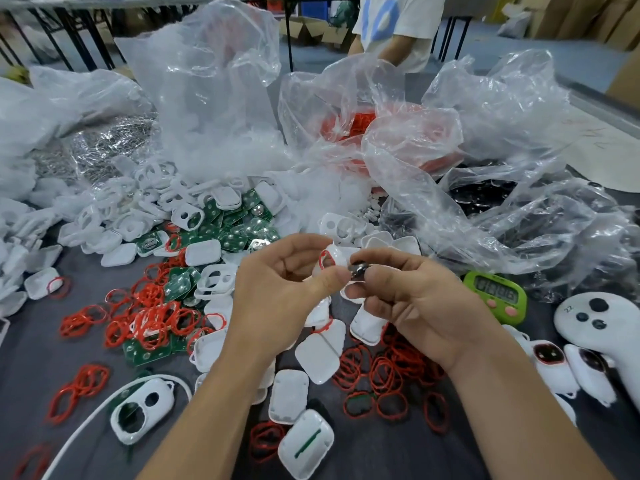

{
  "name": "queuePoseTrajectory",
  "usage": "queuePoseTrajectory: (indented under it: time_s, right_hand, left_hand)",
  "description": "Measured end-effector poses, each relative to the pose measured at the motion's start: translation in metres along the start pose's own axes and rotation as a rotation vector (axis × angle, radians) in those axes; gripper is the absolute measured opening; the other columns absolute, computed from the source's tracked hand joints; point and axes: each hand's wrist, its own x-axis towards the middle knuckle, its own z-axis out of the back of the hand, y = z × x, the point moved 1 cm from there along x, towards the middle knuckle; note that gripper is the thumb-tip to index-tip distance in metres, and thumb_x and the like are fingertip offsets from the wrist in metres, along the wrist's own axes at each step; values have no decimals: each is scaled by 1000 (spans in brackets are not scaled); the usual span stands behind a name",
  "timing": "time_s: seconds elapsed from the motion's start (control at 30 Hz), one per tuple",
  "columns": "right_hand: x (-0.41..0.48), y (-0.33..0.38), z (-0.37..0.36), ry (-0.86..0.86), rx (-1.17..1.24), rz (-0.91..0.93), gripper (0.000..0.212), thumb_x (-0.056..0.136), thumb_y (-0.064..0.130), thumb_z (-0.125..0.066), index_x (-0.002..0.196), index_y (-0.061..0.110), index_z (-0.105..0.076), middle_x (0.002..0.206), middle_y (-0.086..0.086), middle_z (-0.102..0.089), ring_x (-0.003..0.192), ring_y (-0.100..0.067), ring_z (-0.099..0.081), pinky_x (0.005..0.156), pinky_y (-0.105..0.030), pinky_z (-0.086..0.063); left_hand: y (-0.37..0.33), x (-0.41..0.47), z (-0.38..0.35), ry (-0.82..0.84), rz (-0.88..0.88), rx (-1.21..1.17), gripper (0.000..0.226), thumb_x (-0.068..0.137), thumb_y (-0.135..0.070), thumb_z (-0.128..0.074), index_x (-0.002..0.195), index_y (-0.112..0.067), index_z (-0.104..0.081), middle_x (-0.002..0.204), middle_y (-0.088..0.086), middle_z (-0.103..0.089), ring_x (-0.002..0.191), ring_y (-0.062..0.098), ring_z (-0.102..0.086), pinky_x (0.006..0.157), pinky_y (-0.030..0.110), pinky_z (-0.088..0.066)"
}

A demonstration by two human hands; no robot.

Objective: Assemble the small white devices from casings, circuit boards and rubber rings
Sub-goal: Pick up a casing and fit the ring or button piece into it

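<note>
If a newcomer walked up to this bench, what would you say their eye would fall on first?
Most likely the two hands at the centre: the left hand holds a white casing while the right hand pinches a small dark round part beside it. Around them, red rubber rings litter the dark table, with green circuit boards heaped behind on the left and clear plastic bags towering at the back.

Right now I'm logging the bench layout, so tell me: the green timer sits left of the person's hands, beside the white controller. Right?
No. The head view shows the green timer to the right of both the left hand and the right hand, not left. It does sit beside the white controller.
</note>
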Motion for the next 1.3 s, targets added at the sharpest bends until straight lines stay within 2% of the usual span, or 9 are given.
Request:
queuePoseTrajectory:
  time_s: [0.17, 0.3, 0.4, 0.63, 0.9, 1.0, 1.07, 1.2, 1.3]
  right_hand:
    - [-2, 4, 1, 35, -86, -40, 16, 69, 11, -73, 82, 13, -81, 79, -12, -74, 58, -18, -69, 50, -21, -52]
    - [-1, 3, 5, 21, -131, -47, 32, 76, 14, -72, 104, -2, -74, 73, -14, -72, 56, -18, -68, 50, -21, -52]
    - [0, 2, 5, 0, -145, -10, 21, 78, 15, -72, 95, 3, -78, 72, -13, -72, 57, -16, -68, 49, -20, -51]
    - [5, -4, -2, -185, -149, 91, 46, 64, 25, -81, 98, -3, -72, 74, -11, -75, 56, -13, -68, 49, -18, -52]
    - [6, -11, -8, -408, -384, 309, 15, 78, 1, -85, 75, 8, -72, 61, -13, -73, 46, -18, -66, 44, -20, -47]
    - [5, -17, -15, -547, -665, 460, 18, 72, 16, -90, 67, 21, -73, 56, 6, -71, 45, -6, -65, 45, -15, -44]
    - [3, -20, -20, -587, -798, 563, 20, 71, 22, -91, 65, 26, -73, 58, 18, -69, 51, -2, -66, 49, -11, -45]
    - [4, -23, -22, -637, -978, 618, 25, 69, 35, -92, 65, 27, -69, 60, 18, -64, 50, -6, -59, 48, -14, -41]
    - [7, -22, -16, -641, -907, 537, 36, 62, 46, -89, 65, 24, -61, 56, 11, -61, 46, -6, -50, 46, -16, -37]
  left_hand:
    - [3, 0, 1, 176, -109, 58, 44, 58, -26, -93, 101, -30, -83, 119, -7, -76, 120, 12, -68, 86, 37, -62]
    - [6, 2, 1, 325, -83, 71, 43, 71, -11, -90, 112, -22, -80, 132, -10, -70, 133, 6, -56, 105, 33, -52]
    - [3, 3, 2, 288, -104, 279, 41, 76, -30, -86, 115, -40, -77, 134, -20, -66, 138, 3, -49, 113, 37, -39]
    - [1, -5, -8, 289, -142, 507, 44, 92, -32, -62, 133, -48, -64, 131, -30, -57, 122, -2, -57, 97, 23, -52]
    - [3, -6, -13, 149, -69, 406, 49, 90, -14, -69, 119, -53, -70, 101, -23, -76, 84, 5, -74, 70, 23, -58]
    - [7, -3, -12, 115, -1, 303, 51, 93, 1, -62, 116, -42, -76, 93, 3, -79, 74, 35, -67, 75, 43, -60]
    - [7, -2, -11, 108, 62, 189, 52, 93, 6, -59, 113, -37, -78, 89, 23, -74, 72, 24, -54, 73, 41, -49]
    - [5, -3, -10, 127, 119, 108, 49, 91, 10, -56, 109, -29, -79, 66, -11, -70, 64, 7, -56, 67, 26, -45]
    - [4, -1, -8, 127, 149, 63, 44, 81, 1, -60, 110, -26, -80, 92, 3, -81, 85, 17, -67, 81, 31, -49]
